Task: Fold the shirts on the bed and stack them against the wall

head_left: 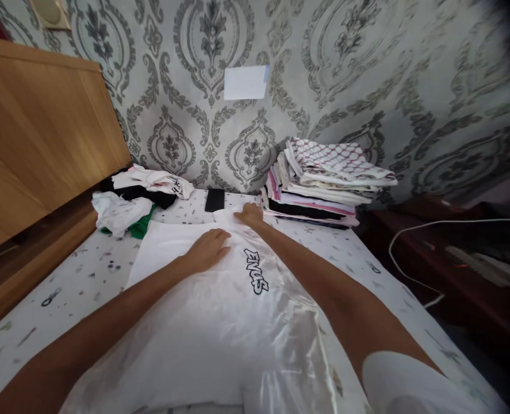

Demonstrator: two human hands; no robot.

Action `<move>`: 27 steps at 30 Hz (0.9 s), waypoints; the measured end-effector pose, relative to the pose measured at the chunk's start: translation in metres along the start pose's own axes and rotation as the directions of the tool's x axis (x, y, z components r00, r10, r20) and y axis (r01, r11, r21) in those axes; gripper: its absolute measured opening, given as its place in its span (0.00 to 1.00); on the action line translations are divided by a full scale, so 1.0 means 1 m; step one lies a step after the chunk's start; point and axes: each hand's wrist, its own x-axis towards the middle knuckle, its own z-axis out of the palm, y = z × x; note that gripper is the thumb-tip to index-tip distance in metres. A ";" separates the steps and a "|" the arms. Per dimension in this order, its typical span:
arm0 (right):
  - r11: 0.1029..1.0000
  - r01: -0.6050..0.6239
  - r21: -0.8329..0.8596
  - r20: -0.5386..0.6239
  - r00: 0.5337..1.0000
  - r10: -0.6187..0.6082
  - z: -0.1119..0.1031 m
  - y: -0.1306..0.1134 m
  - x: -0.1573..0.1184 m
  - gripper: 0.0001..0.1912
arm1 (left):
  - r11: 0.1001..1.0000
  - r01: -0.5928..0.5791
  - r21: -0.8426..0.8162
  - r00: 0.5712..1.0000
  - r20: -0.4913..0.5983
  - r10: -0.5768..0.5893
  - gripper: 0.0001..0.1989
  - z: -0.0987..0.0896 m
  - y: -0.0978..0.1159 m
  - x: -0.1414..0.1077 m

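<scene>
A white shirt (203, 333) with black-outlined lettering lies spread on the patterned sheet in front of me. Flat on its upper part rests my left hand (207, 250), fingers stretched out and slightly apart. My right hand (249, 215) is at the shirt's far edge, fingers curled on the cloth there; its fingertips are partly hidden. The fabric on the right side is shiny and creased. Just beyond the hands, a black phone-like rectangle (215, 200) lies by the wall.
A tall stack of folded clothes (319, 190) stands at the back right, close to my right hand. Loose crumpled clothes (138, 195) lie at the back left beside a wooden cabinet (43, 138). A white cable (410, 230) runs along the right over dark furniture.
</scene>
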 end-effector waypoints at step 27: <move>0.985 0.099 -0.138 -0.064 0.992 -0.109 0.010 0.037 0.028 0.19 | 0.996 0.039 0.075 0.995 0.084 -0.045 0.30 0.037 0.016 0.018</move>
